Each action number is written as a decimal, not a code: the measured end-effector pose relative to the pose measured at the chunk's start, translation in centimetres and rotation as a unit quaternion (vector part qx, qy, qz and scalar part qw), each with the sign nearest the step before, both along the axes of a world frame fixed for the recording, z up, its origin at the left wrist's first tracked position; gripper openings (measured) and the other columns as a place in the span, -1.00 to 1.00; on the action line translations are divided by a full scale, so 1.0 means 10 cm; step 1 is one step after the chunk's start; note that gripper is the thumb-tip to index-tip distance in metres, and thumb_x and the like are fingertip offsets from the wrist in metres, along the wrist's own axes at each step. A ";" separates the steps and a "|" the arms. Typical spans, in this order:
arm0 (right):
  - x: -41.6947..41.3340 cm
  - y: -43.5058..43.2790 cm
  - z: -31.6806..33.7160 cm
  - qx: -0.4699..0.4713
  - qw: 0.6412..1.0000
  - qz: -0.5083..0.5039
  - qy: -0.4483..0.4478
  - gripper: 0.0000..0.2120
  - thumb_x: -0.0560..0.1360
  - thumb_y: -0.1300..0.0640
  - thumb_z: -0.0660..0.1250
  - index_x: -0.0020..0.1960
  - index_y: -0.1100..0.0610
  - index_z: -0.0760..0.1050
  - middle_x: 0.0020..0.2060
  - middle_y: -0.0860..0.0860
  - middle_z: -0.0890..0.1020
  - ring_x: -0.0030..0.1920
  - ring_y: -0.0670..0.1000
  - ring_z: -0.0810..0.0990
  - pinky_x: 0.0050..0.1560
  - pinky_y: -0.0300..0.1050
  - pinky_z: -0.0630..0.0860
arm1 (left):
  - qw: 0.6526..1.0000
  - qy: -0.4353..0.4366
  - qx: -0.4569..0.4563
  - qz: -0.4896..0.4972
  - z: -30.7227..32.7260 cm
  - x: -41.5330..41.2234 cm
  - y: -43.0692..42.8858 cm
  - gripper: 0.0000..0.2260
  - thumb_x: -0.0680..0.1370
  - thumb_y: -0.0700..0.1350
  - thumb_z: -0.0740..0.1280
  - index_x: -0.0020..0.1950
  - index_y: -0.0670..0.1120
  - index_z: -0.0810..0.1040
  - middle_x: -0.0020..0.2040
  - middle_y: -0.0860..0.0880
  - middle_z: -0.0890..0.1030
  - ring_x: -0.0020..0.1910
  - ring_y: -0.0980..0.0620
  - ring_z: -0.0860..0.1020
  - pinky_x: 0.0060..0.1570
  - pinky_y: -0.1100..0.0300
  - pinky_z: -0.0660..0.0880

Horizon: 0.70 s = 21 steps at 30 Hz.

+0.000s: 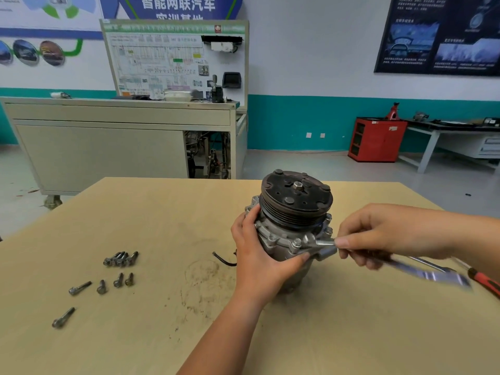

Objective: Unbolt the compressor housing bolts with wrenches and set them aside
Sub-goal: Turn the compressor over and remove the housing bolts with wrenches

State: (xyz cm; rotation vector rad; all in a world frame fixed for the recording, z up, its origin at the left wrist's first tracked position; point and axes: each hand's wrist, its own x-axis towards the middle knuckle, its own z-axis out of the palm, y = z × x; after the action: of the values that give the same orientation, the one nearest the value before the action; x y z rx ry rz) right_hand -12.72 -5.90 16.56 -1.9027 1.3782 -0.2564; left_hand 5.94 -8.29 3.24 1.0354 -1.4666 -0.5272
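Observation:
A grey compressor [286, 236] with a black pulley [296, 196] on top stands upright on the wooden table [162, 212]. My left hand [259, 253] grips its housing from the left and front. My right hand [389, 236] holds a silver wrench [422, 272], blurred along its handle, with its head [315, 242] at a flange bolt on the compressor's front right. Several removed bolts [120, 259] lie in a group at the table's left, with more bolts [63, 318] scattered nearer me.
A red-handled screwdriver [484, 282] lies at the table's right edge behind my right forearm. A black wire [224, 260] trails from the compressor's left side. A training cabinet [121, 142], a red cabinet [377, 139] and a workbench stand beyond the table.

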 end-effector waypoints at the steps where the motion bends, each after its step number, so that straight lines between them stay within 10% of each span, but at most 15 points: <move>1: 0.02 0.04 -0.02 0.044 0.998 -0.010 -0.040 -0.77 0.53 0.01 0.25 -0.20 0.12 0.53 -0.42 -0.03 0.62 -0.38 -0.09 0.61 -0.36 -0.30 0.50 | 1.000 0.001 -0.001 0.001 0.00 0.00 0.00 -0.15 0.09 0.29 0.45 0.30 0.38 0.12 0.35 0.14 0.15 0.38 0.20 0.23 0.25 0.57 0.15; 11: 0.39 0.17 -0.23 0.128 0.979 -0.047 -0.152 -0.71 0.59 0.00 0.17 -0.19 0.18 0.44 -0.50 0.02 0.61 -0.47 -0.04 0.62 -0.53 -0.33 0.44 | 1.000 0.009 -0.005 -0.004 0.00 0.00 0.00 -0.15 0.09 0.24 0.47 0.29 0.38 0.12 0.33 0.13 0.17 0.36 0.24 0.24 0.23 0.59 0.18; 18: 0.26 -0.06 0.05 -0.157 0.968 0.004 0.194 -0.69 0.53 -0.14 0.23 -0.30 -0.02 0.51 -0.47 -0.11 0.52 -0.43 -0.15 0.46 -0.39 -0.29 0.35 | 1.000 0.007 -0.009 -0.002 0.01 0.00 0.01 -0.17 0.10 0.26 0.45 0.28 0.34 0.13 0.33 0.11 0.18 0.36 0.22 0.23 0.23 0.60 0.15; 21: 0.17 -0.10 0.06 -0.171 0.964 0.027 0.201 -0.75 0.55 -0.07 0.23 -0.25 -0.07 0.54 -0.36 -0.12 0.54 -0.35 -0.17 0.48 -0.33 -0.30 0.38 | 1.000 0.011 -0.008 -0.006 0.02 0.00 0.02 -0.17 0.10 0.26 0.45 0.29 0.34 0.14 0.33 0.10 0.18 0.35 0.23 0.24 0.22 0.62 0.15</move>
State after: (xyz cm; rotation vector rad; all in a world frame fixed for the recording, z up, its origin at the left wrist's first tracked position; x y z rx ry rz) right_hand -10.99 -6.85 17.19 -2.3729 1.6220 -0.0830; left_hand 5.93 -8.11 3.41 1.0056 -1.4576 -0.5331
